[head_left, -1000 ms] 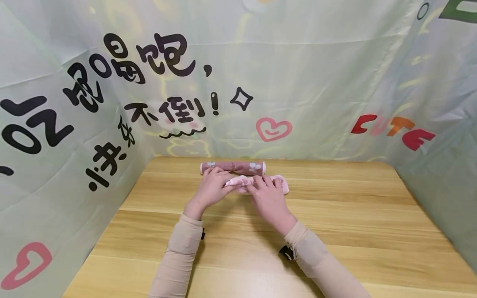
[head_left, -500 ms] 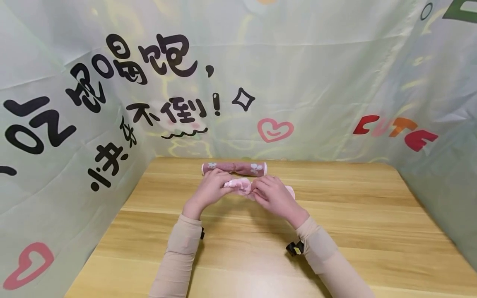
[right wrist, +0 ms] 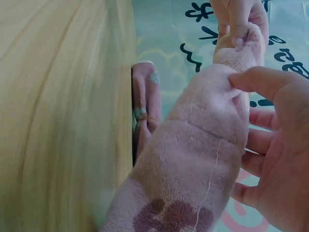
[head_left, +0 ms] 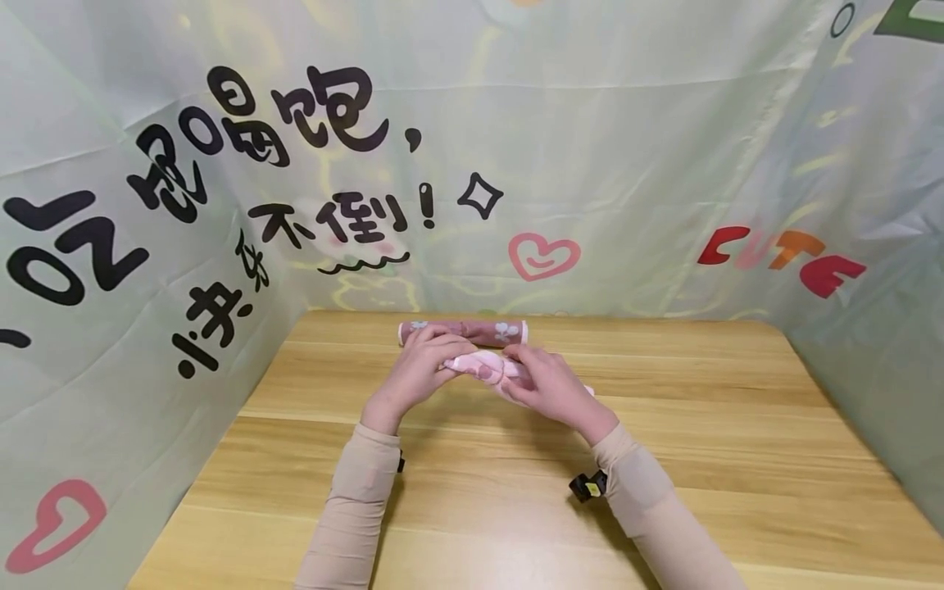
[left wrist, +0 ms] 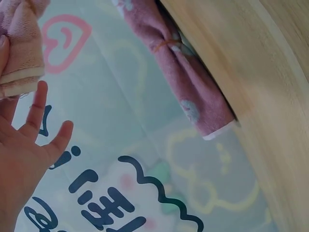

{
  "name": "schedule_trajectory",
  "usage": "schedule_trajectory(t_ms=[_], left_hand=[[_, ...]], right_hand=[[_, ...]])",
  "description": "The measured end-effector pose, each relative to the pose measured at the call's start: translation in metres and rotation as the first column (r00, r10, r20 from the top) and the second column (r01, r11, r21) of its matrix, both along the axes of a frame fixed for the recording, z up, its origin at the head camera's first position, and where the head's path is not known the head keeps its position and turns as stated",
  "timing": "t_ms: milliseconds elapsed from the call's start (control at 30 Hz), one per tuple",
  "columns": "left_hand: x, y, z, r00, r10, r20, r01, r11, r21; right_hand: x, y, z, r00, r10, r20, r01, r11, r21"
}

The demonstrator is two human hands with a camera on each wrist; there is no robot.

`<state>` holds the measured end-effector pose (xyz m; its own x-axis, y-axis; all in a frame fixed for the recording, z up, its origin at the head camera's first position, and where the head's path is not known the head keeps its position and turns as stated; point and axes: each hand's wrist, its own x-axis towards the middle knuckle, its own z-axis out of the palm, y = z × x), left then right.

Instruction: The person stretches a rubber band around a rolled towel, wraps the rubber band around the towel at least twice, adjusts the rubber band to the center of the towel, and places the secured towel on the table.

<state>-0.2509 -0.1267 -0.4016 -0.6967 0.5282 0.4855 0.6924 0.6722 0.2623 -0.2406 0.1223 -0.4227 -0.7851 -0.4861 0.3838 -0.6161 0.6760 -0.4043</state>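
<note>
A light pink towel (head_left: 483, 366) with darker spots is rolled into a long bundle held up over the table. My left hand (head_left: 415, 369) pinches its left end between thumb and fingers. Around the bundle's middle, my right hand (head_left: 555, 387) has its thumb in front and its other fingers behind. In the right wrist view the pink towel (right wrist: 193, 140) looks narrowed near that thumb, and a thin dark line and a loose white thread run over it. Part of its right end is hidden behind the right hand in the head view.
Just behind the hands lies a mauve rolled towel (head_left: 490, 333) with pale flower prints, cinched at its middle by a thin orange-brown band (left wrist: 166, 44). The wooden table (head_left: 664, 459) ends at a printed cloth backdrop (head_left: 627, 164) on the back and both sides.
My right hand has shifted right and turned, going from fingers on top of the pink towel to gripping around it. The bundle's right end has swung nearer. The left hand has stayed in place.
</note>
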Motion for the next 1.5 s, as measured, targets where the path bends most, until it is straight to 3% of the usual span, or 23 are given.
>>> schedule_trajectory(t_ms=[100, 333, 600, 700, 800, 900, 1000, 1133, 1267, 1367, 1500], left_hand=[[0.002, 0.002, 0.001, 1.000, 0.015, -0.010, -0.015, 0.999, -0.031], [0.010, 0.012, 0.006, 0.995, 0.095, 0.021, -0.090, 0.979, -0.181], [0.014, 0.019, 0.006, 0.980, 0.198, 0.003, -0.193, 0.957, -0.218], [0.014, 0.018, 0.004, 0.978, 0.207, 0.001, -0.202, 0.955, -0.217], [0.013, 0.018, 0.002, 0.981, 0.191, -0.023, -0.191, 0.959, -0.210], [0.011, 0.017, -0.001, 0.984, 0.157, -0.086, -0.171, 0.967, -0.190], [0.009, 0.016, -0.003, 0.979, 0.119, -0.168, -0.147, 0.976, -0.163], [0.006, 0.015, -0.005, 0.965, 0.061, -0.254, -0.096, 0.987, -0.128], [0.006, 0.017, -0.004, 0.946, -0.015, -0.325, -0.020, 0.994, -0.104], [0.007, 0.020, -0.002, 0.927, -0.055, -0.371, 0.021, 0.995, -0.093], [0.008, 0.023, -0.003, 0.910, -0.067, -0.409, 0.040, 0.996, -0.074]], right_hand=[[-0.001, 0.001, -0.001, 1.000, 0.006, 0.005, -0.006, 1.000, -0.011], [-0.004, -0.002, -0.005, 0.982, -0.026, -0.189, 0.028, 1.000, 0.009], [0.002, -0.009, -0.007, 0.955, -0.012, -0.295, 0.039, 0.996, 0.086], [0.003, -0.011, -0.009, 0.944, 0.005, -0.330, 0.029, 0.995, 0.098], [0.005, -0.013, -0.011, 0.939, 0.022, -0.343, 0.019, 0.993, 0.116], [0.005, -0.014, -0.011, 0.946, 0.041, -0.322, 0.005, 0.990, 0.141], [0.006, -0.012, -0.009, 0.973, 0.069, -0.219, -0.043, 0.992, 0.121], [0.005, -0.007, -0.001, 0.993, 0.084, -0.088, -0.085, 0.996, -0.011], [0.002, -0.004, 0.003, 0.982, 0.097, -0.163, -0.120, 0.983, -0.137], [-0.001, -0.005, 0.002, 0.963, 0.128, -0.237, -0.173, 0.969, -0.177], [-0.001, -0.006, 0.002, 0.960, 0.164, -0.228, -0.212, 0.956, -0.204]])
